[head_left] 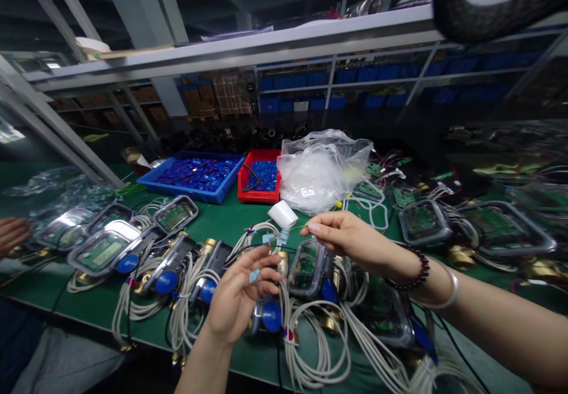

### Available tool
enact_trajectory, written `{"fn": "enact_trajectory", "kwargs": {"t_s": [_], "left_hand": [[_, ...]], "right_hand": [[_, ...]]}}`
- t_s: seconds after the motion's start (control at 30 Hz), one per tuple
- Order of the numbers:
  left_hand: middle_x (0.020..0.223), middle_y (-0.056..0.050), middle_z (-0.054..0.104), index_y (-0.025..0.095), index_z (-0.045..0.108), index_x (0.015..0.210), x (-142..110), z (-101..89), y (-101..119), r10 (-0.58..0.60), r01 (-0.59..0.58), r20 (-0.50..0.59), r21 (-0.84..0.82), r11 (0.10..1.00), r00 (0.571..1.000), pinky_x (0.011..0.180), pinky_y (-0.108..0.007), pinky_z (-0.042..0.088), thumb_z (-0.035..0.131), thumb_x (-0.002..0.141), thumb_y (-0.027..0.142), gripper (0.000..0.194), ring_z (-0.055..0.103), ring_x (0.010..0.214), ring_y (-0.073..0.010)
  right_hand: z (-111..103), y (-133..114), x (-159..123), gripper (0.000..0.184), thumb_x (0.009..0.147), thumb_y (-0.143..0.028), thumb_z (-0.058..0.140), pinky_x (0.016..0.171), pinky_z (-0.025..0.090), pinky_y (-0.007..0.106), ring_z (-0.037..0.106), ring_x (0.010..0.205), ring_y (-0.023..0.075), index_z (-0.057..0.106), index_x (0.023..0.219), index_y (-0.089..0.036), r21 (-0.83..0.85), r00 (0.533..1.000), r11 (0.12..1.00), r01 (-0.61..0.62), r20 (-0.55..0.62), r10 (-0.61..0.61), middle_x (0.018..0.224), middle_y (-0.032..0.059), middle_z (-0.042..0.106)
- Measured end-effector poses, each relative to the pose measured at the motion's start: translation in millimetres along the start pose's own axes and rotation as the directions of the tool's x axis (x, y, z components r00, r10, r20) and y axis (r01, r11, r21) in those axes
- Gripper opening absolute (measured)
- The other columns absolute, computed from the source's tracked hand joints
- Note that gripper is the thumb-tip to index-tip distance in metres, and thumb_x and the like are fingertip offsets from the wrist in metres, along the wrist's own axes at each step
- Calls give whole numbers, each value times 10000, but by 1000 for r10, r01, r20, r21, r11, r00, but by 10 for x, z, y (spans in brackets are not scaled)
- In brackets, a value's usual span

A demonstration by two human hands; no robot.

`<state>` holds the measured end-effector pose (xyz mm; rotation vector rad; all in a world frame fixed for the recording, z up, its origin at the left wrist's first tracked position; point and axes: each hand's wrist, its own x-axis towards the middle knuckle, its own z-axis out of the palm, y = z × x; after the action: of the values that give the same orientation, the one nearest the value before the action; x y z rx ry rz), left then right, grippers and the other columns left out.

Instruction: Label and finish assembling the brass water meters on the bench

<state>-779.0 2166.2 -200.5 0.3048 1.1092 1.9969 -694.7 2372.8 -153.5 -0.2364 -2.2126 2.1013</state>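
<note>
My right hand (344, 233) pinches the end of a thin yellow-green wire (296, 229) between thumb and fingertips, above the bench. My left hand (244, 293) is turned palm up with fingers apart and loosely bent. A small light-blue piece (254, 275) rests on or sticks to one of its fingers; which of the two, I cannot tell. Just beyond its fingertips are light-blue tabs (283, 236) beside a white roll (283, 214). Below and between my hands lie a clear-covered meter housing (306, 267), a blue round cap (271, 316) and coiled grey cables (317, 376).
A blue tray (213, 196) and a red bin (260, 195) hold small blue parts. Beside them sits a clear plastic bag (310, 175). More meters (104, 252) line the green bench on both sides. Another person's hand (12, 234) is at the far left. A shelf (266, 45) crosses above.
</note>
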Motion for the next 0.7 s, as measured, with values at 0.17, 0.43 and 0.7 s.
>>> {"fn": "enact_trajectory", "kwargs": {"t_s": [0.17, 0.43, 0.7], "left_hand": [[883, -111, 699, 134, 721, 918, 15, 86, -6, 32, -18, -104, 139, 990, 994, 506, -219, 460, 755, 637, 423, 405, 574, 621, -125], [796, -59, 676, 148, 701, 969, 128, -167, 22, 467, -45, -288, 812, 581, 836, 615, -303, 482, 605, 692, 539, 489, 583, 630, -173], [879, -48, 683, 209, 700, 884, 76, 206, -156, 676, -325, 298, 941, -92, 674, 790, -300, 481, 527, 844, 370, 239, 633, 817, -202]], "right_hand": [[-70, 58, -63, 542, 667, -608, 708, 414, 107, 204, 229, 422, 44, 651, 827, -94, 103, 998, 993, -53, -22, 55, 471, -84, 355], [-450, 38, -293, 451, 658, -563, 742, 358, 69, 174, 88, 423, 45, 552, 717, -158, 281, 992, 959, 35, -125, 1, 484, -111, 210], [-495, -40, -676, 598, 713, -573, 701, 405, 177, 193, 207, 442, 51, 349, 456, -163, 157, 904, 939, 307, -356, -236, 473, -65, 289]]}}
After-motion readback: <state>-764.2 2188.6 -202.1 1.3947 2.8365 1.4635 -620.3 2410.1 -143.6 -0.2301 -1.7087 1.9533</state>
